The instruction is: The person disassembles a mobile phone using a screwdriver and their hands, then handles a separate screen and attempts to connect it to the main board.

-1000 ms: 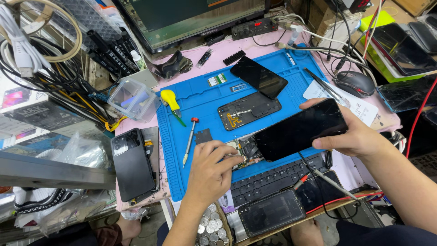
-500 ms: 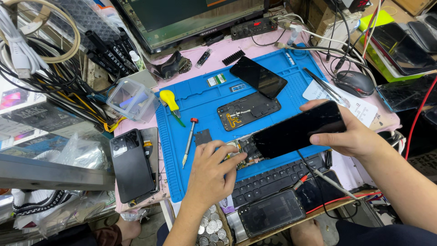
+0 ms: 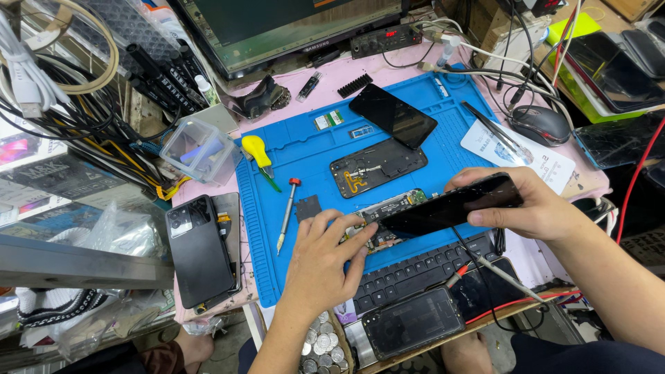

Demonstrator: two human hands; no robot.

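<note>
Fingers of the right hand pinch the black screen panel by its edges, tilted over the opened phone body; left hand fingers press that body onto the blue mat. Panel is judged thin, rigid, light, brittle: grip edges only.

The phone screen panel is glossy black glass, and the opened phone body beneath it shows bare metal and green circuit board. The blue work mat looks like matt, ribbed rubber, while the screwdriver has a shiny metal shaft. The small box is clear smooth plastic.
</note>
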